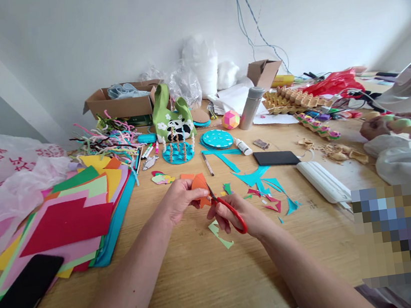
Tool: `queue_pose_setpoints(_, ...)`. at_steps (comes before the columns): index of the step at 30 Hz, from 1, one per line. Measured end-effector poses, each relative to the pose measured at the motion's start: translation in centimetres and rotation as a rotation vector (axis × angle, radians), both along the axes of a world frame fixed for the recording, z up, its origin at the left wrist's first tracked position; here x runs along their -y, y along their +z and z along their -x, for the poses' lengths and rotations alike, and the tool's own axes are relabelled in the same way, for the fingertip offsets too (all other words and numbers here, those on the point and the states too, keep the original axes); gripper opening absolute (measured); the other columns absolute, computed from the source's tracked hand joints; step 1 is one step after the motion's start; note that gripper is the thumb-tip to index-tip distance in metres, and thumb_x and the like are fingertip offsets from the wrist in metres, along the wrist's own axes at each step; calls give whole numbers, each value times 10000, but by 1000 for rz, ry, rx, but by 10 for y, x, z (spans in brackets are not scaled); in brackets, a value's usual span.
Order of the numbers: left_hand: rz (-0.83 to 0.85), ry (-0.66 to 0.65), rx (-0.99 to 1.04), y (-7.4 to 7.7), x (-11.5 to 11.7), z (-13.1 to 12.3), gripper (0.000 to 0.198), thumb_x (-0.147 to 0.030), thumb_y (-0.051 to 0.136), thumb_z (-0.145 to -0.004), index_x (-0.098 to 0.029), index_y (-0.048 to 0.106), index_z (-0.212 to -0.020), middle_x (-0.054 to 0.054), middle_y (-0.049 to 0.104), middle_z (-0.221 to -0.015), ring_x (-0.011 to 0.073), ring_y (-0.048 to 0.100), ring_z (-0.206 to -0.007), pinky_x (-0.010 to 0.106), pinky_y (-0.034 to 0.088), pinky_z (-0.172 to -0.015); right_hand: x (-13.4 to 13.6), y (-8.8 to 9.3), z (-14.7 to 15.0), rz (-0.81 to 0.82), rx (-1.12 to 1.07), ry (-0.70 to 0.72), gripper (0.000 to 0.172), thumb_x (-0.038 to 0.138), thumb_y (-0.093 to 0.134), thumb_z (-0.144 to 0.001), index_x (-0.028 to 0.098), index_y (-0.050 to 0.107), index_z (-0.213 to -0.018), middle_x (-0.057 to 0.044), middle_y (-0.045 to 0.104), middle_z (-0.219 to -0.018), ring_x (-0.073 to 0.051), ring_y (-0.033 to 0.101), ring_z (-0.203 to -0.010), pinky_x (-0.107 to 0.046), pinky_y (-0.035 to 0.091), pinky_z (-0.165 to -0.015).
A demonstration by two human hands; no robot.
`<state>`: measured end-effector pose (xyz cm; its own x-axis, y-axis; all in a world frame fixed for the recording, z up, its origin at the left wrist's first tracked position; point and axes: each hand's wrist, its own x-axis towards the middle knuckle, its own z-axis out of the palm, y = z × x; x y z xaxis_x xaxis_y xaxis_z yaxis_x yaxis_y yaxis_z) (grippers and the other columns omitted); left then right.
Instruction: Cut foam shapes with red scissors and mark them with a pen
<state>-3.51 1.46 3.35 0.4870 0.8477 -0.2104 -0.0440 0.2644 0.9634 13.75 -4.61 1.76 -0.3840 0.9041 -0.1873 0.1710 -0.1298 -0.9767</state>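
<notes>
My left hand (181,198) pinches a piece of orange paper (198,182) above the middle of the table. In my right hand (238,215) is a pair of red-handled scissors (232,213), my fingers through the loops. The dark blades meet the right edge of the orange paper; how far they have cut in I cannot tell. Just below my hands lies a light green paper scrap (220,235). Blue paper offcuts (256,177) and small red scraps (272,203) are spread to the right. A pen (207,164) lies beyond my hands.
Coloured sheets (71,224) and a black phone (23,294) lie at left. Behind are a blue disc with twisted posts (178,152), a green panda bag (173,115), a glue bottle (242,146) and a grey tumbler (251,107). At right, another person's hand (372,128) holds an egg-carton strip (410,126).
</notes>
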Motion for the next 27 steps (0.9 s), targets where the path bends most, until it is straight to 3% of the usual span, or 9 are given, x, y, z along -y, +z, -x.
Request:
queue_pose_setpoints(15,3,0,-10,-2,-1,0,196,-284,744,-600,-123,664,-677,17,637,-645,86,514,-521,227,380,-527,0,3,1,16,-10,-7,603,721,617,-678,124,601,-765,6,552,-550,-96,509,-455,-207,345,-417)
queue_pose_setpoints(27,3,16,-23,-1,0,0,203,-285,746,-581,-120,660,-662,14,629,-614,85,503,-514,221,368,-503,-1,4,1,24,50,-17,588,705,609,-685,118,607,-731,18,515,-479,-80,454,-381,-187,298,-359)
